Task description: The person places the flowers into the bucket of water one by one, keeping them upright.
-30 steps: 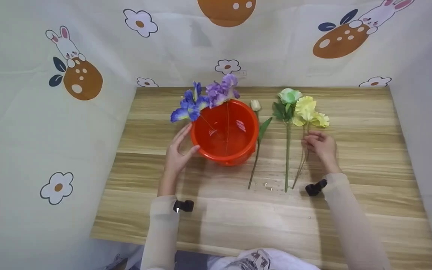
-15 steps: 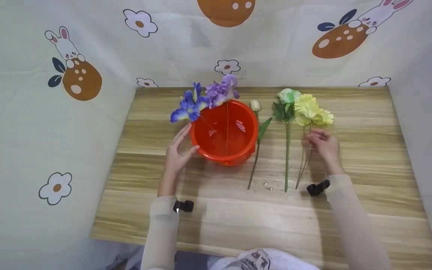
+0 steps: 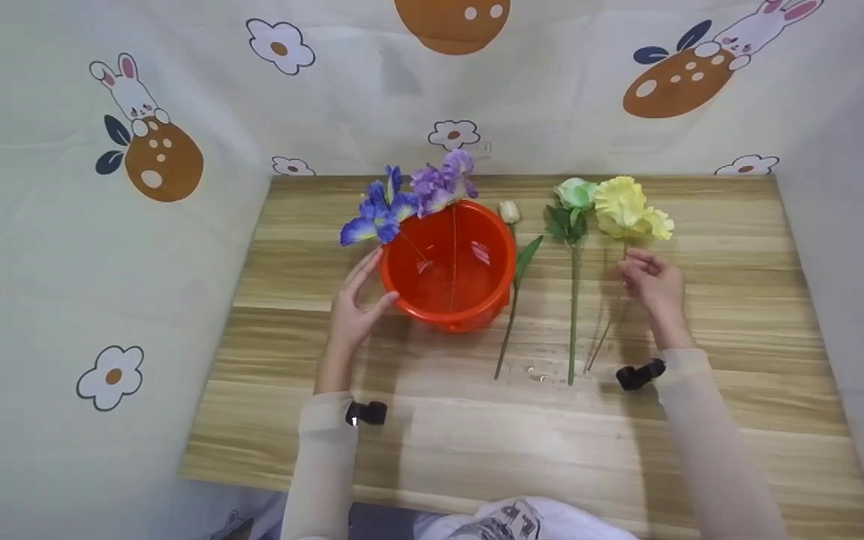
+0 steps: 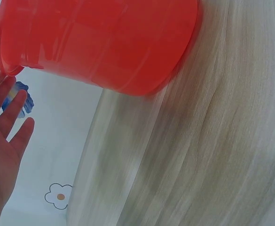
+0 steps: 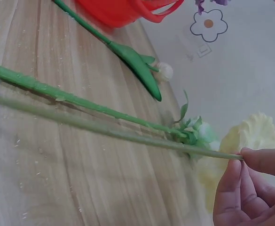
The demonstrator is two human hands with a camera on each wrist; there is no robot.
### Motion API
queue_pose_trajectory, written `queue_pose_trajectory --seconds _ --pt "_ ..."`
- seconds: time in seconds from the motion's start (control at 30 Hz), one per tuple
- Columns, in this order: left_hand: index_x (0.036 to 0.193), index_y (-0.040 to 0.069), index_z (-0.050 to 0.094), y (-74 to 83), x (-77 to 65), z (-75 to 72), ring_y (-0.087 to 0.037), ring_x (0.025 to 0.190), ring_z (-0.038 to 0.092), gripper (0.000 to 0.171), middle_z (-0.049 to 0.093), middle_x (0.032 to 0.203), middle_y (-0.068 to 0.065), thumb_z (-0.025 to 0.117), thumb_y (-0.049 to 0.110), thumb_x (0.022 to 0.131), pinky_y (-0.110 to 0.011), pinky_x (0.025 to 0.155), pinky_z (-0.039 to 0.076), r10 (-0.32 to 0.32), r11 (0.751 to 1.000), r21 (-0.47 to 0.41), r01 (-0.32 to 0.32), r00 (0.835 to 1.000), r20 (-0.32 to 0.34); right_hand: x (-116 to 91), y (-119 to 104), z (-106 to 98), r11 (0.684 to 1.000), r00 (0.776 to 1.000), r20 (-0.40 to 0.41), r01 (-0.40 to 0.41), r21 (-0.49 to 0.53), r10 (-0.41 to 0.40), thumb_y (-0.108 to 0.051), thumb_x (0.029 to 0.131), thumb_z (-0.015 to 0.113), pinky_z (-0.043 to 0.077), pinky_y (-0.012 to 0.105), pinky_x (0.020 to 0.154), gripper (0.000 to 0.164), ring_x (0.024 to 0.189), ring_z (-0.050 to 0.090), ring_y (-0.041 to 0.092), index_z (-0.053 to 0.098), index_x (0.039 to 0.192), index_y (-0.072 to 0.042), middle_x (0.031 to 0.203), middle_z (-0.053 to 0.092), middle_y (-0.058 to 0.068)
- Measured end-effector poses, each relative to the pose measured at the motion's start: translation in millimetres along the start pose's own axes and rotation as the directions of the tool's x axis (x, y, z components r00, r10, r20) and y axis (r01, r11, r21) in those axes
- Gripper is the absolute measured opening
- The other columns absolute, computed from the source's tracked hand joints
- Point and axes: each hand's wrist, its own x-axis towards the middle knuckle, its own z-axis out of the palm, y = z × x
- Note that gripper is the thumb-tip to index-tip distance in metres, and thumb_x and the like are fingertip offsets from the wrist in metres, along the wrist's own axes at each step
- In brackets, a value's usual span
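Note:
My left hand [image 3: 353, 307] rests against the left side of a red bucket [image 3: 499, 300], its fingers fairly straight at the rim. In the left wrist view the fingers [image 4: 8, 113] spread beside the bucket's rim. Leaning in the bucket are a blue flower [image 3: 379, 214] and a purple flower [image 3: 443, 180]. Between thumb and fingers, my right hand [image 3: 653, 289] pinches the stem of a yellow flower [image 3: 623, 206]. In the right wrist view that stem [image 5: 128, 136] slants above the table, the bloom partly behind the fingers.
Right of the bucket, a white tulip [image 3: 509, 211] and a pale green rose [image 3: 576, 193] lie on the wooden table [image 3: 477, 427]. Water drops [image 3: 537, 373] dot the wood by their stem ends. A printed cloth [image 3: 372, 90] stands behind the table.
My right hand has lifted the yellow flower, moving slightly right and toward the back. The left hand and the bucket have stayed put.

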Motion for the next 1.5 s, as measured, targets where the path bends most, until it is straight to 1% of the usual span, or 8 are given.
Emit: queue_pose_trajectory --seconds 0.13,0.23,0.37,0.5,0.73,0.93,1.2,1.5 --pt "0.143 -0.001 0.051 -0.1 0.0 0.0 -0.038 0.143 0.042 0.064 0.047 0.151 -0.023 0.076 0.003 0.084 -0.056 0.122 0.029 -0.004 1.0 -0.002 0.004 1.0 0.002 -6 -11 4 0.998 1.0 -0.001 0.016 0.057 -0.016 0.007 0.091 0.064 0.055 0.015 0.056 0.028 0.059 0.064 0.005 0.06 0.118 0.005 0.071 0.069 -0.007" --pt "0.143 -0.001 0.051 -0.1 0.2 0.0 -0.038 0.143 0.042 0.064 0.047 0.151 -0.023 0.076 0.003 0.084 -0.056 0.122 0.029 -0.002 1.0 -0.005 0.002 1.0 -0.001 -6 -16 6 0.997 0.999 0.004 0.033 0.067 -0.033 0.006 0.091 0.064 0.057 0.016 0.059 0.026 0.062 0.066 0.004 0.061 0.116 0.003 0.072 0.069 -0.008" --pt "0.142 -0.002 0.051 -0.7 0.5 0.0 -0.039 0.142 0.042 0.063 0.048 0.15 -0.023 0.076 0.002 0.084 -0.055 0.122 0.029 0.011 1.0 -0.013 -0.011 1.0 -0.004 -4 -20 7 0.995 0.996 0.009 0.083 0.052 -0.084 0.004 0.091 0.064 0.058 0.015 0.061 0.019 0.066 0.067 0.003 0.065 0.106 -0.007 0.075 0.07 -0.009" --pt "0.141 -0.004 0.052 -1.0 0.6 0.1 -0.039 0.141 0.044 0.062 0.049 0.149 -0.023 0.076 0.0 0.083 -0.054 0.121 0.031 0.033 0.999 -0.006 -0.033 0.999 -0.01 -3 -27 10 0.988 0.991 0.013 0.132 0.079 -0.133 0.005 0.091 0.065 0.057 0.014 0.06 0.021 0.067 0.067 0.003 0.067 0.096 -0.016 0.075 0.071 -0.008" --pt "0.14 -0.004 0.053 -2.4 1.3 0.6 -0.039 0.141 0.044 0.063 0.05 0.148 -0.023 0.077 0.001 0.083 -0.055 0.121 0.03 0.049 0.999 0.01 -0.049 0.999 -0.018 -6 -47 21 0.977 0.983 0.018 0.178 0.113 -0.182 0.004 0.09 0.067 0.057 0.015 0.059 0.019 0.067 0.068 0.004 0.068 0.095 -0.014 0.075 0.071 -0.007" --pt "0.141 -0.004 0.052 -3.4 1.3 -0.2 -0.039 0.141 0.044 0.063 0.05 0.149 -0.023 0.077 0.002 0.083 -0.054 0.122 0.03 0.046 0.999 0.01 -0.045 0.999 -0.009 -9 -67 32 0.97 0.977 0.026 0.205 0.131 -0.21 0.008 0.088 0.067 0.058 0.016 0.061 0.024 0.07 0.068 0.006 0.069 0.095 -0.015 0.077 0.071 -0.006" --pt "0.141 -0.004 0.051 -2.6 1.4 -0.2 -0.04 0.142 0.043 0.063 0.048 0.15 -0.024 0.077 0.002 0.084 -0.054 0.122 0.03 0.033 0.999 0.0 -0.033 0.999 -0.004 -15 -91 48 0.942 0.951 0.037 0.299 0.155 -0.308 0.007 0.087 0.069 0.058 0.017 0.059 0.023 0.072 0.068 0.008 0.07 0.098 -0.013 0.079 0.071 -0.005" --pt "0.141 -0.004 0.051 -4.3 2.0 0.2 -0.04 0.142 0.042 0.063 0.048 0.149 -0.024 0.076 0.001 0.083 -0.055 0.122 0.029 0.036 0.999 -0.006 -0.037 0.999 -0.003 -28 -117 74 0.907 0.919 0.071 0.368 0.204 -0.388 0.004 0.087 0.071 0.057 0.017 0.057 0.02 0.069 0.066 0.008 0.068 0.105 -0.004 0.079 0.071 -0.002"
